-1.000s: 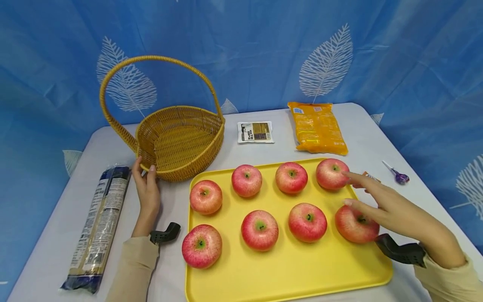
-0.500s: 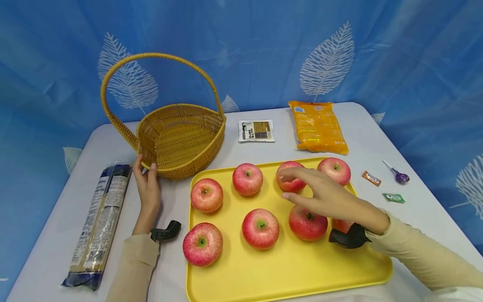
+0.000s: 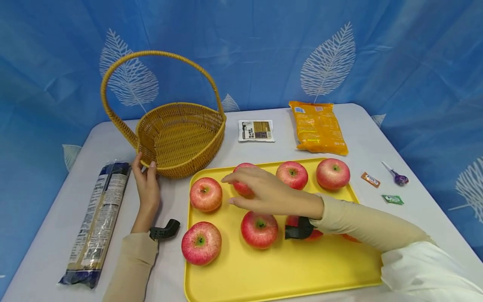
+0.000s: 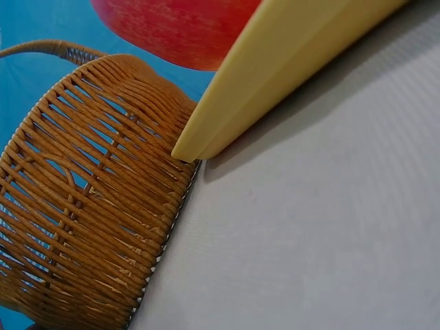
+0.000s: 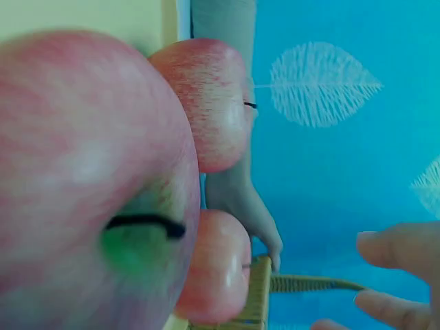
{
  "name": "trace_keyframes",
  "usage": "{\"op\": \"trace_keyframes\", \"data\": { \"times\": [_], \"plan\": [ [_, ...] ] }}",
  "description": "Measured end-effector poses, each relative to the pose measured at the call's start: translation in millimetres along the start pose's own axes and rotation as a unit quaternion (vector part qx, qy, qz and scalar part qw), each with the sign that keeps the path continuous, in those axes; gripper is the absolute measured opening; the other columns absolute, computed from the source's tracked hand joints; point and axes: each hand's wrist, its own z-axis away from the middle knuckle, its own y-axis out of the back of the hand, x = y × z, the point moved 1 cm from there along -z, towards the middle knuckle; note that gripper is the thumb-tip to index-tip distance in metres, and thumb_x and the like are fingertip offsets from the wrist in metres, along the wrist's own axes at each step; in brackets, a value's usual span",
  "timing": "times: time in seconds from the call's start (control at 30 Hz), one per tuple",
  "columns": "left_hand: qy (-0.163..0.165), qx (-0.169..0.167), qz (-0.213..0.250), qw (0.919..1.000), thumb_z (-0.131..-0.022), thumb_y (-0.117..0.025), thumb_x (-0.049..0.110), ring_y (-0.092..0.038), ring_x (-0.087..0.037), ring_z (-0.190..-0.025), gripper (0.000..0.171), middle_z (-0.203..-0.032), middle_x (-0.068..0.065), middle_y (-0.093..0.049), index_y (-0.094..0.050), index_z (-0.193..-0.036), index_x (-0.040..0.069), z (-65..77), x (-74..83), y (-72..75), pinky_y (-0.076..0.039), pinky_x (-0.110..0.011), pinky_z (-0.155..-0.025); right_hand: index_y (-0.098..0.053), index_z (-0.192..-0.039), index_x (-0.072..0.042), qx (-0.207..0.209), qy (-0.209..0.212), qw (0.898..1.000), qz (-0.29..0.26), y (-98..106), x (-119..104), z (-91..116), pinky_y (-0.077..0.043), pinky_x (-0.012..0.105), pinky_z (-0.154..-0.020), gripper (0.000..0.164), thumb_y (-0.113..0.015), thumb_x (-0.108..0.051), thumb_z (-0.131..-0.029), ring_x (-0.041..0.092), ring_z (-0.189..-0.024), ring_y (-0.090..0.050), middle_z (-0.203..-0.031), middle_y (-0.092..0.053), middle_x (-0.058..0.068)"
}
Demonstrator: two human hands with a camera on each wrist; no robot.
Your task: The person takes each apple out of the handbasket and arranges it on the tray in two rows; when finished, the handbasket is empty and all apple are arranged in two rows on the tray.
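In the head view my left hand (image 3: 148, 191) touches the near left side of a wicker basket (image 3: 181, 142) with fairly straight fingers; the basket has a tall arched handle. My right hand (image 3: 269, 193) hovers over a yellow tray (image 3: 283, 272) of red apples, thumb and fingers apart, holding nothing. Under its fingers lies a back-row apple (image 3: 242, 187), partly covered. Left of the fingertips sits another apple (image 3: 206, 194). The right wrist view shows a large apple (image 5: 89, 179) close up and my right fingers (image 5: 395, 251). The left wrist view shows the basket's woven wall (image 4: 89, 199).
A long clear packet (image 3: 96, 222) lies left of my left arm. Behind the tray are a small white pouch (image 3: 256, 131) and an orange bag (image 3: 318, 128). On the right lie a purple lollipop (image 3: 401, 179) and two small wrapped sweets, one orange (image 3: 371, 179), one green (image 3: 393, 199).
My right hand has swept left above the tray, from the right-hand apples to the left part of the back row, uncovering the wrapped sweets. My left hand stays at the basket.
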Motion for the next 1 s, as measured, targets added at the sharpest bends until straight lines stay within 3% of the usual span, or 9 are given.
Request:
{"op": "trace_keyframes", "data": {
  "times": [0.17,0.43,0.63,1.0],
  "plan": [
    [0.000,0.001,-0.004,1.0000,-0.097,-0.036,0.029,-0.039,-0.033,-0.123,0.049,-0.141,-0.011,-0.024,-0.018,-0.143,0.020,-0.3,0.2,0.1,-0.036,-0.027,-0.089,-0.048,-0.127,-0.018,-0.024,0.008,0.999,0.027,-16.9,-5.2,-25.3,-0.039,0.029,-0.094,0.050,-0.060,-0.040,-0.083,0.008,-0.110,-0.048,-0.119,-0.054,-0.003],
    [-0.004,0.002,0.003,1.0000,-0.097,-0.036,0.027,-0.038,-0.032,-0.123,0.049,-0.143,-0.010,-0.024,-0.019,-0.142,0.019,0.1,0.0,-0.2,-0.036,-0.020,-0.085,-0.042,-0.132,-0.021,-0.088,-0.056,0.994,-0.021,-31.7,-1.9,-58.8,-0.040,0.034,-0.092,0.063,-0.068,-0.037,-0.077,0.015,-0.112,-0.045,-0.124,-0.047,0.004],
    [-0.007,0.000,-0.008,0.9999,-0.097,-0.036,0.028,-0.038,-0.031,-0.125,0.049,-0.143,-0.010,-0.024,-0.019,-0.142,0.019,0.2,0.1,0.4,-0.036,-0.025,-0.088,-0.035,-0.137,-0.019,-0.151,-0.088,0.983,-0.055,-39.9,7.3,-65.1,-0.041,0.032,-0.092,0.077,-0.074,-0.037,-0.072,0.014,-0.113,-0.044,-0.127,-0.043,0.006],
    [-0.002,0.000,0.002,1.0000,-0.097,-0.036,0.026,-0.038,-0.031,-0.123,0.049,-0.143,-0.011,-0.025,-0.018,-0.143,0.019,0.0,2.3,-0.2,-0.035,-0.022,-0.085,-0.032,-0.138,-0.016,-0.164,-0.085,0.982,-0.048,-43.8,12.0,-68.1,-0.039,0.031,-0.096,0.078,-0.072,-0.034,-0.074,0.015,-0.114,-0.047,-0.129,-0.045,0.004]
  ]
}}
